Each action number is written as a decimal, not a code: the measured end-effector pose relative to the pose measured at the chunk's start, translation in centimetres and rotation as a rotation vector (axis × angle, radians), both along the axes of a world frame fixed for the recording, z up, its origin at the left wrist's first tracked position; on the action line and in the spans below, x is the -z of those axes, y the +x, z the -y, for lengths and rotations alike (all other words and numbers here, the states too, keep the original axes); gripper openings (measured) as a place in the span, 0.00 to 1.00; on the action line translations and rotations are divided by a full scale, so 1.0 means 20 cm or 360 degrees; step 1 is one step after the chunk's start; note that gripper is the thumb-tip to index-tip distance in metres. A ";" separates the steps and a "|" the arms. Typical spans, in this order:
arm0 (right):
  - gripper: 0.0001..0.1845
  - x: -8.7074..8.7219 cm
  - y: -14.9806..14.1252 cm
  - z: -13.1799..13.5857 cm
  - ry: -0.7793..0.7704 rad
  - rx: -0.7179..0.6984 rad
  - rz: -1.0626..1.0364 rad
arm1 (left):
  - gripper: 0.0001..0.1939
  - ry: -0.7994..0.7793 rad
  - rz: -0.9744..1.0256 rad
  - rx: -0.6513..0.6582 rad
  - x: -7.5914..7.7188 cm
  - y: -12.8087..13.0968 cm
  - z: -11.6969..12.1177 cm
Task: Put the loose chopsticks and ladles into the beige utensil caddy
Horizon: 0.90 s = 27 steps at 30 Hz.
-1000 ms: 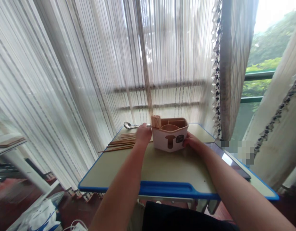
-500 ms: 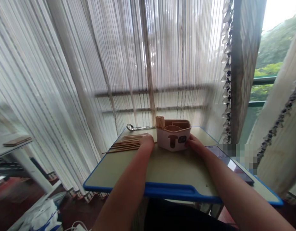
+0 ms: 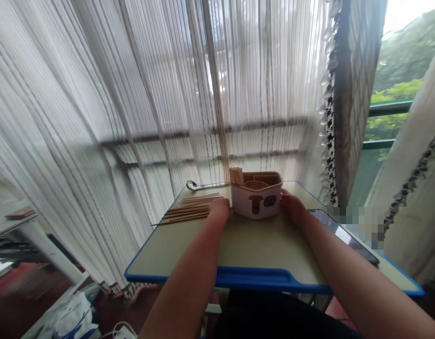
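Observation:
A white cutlery holder (image 3: 249, 207) with brown compartments stands upright toward the far side of the small table. A bundle of light wooden sticks (image 3: 236, 176) fills its left compartment. Several brown chopsticks (image 3: 189, 213) lie side by side to its left, with paler sticks (image 3: 198, 199) behind them. My left hand (image 3: 220, 206) is closed over the right ends of the brown chopsticks, just left of the holder; its fingertips are hidden. My right hand (image 3: 293, 207) is at the holder's right side, its fingers mostly out of sight. A slotted metal ladle (image 3: 203, 187) lies behind the sticks.
A tablet-like device (image 3: 339, 233) lies along the right side of the tabletop (image 3: 253, 245), which has a blue rim. Sheer curtains (image 3: 189, 94) hang right behind the table. At lower left are another table (image 3: 12, 219) and a plastic bag (image 3: 76, 315).
My right hand has slid back and right along the holder's side, and its thumb no longer shows on the front corner. My left hand stays at the chopsticks. The view has shifted slightly.

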State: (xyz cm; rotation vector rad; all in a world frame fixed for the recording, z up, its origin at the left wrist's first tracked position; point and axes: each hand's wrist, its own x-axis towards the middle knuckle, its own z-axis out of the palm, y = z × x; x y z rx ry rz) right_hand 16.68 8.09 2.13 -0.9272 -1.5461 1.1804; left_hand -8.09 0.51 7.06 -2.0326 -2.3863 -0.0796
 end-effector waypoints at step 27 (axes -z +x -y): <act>0.11 -0.05 0.02 0.02 0.0362 0.0939 0.0215 | 0.14 -0.0131 0.0050 0.0442 -0.09 0.03 0.08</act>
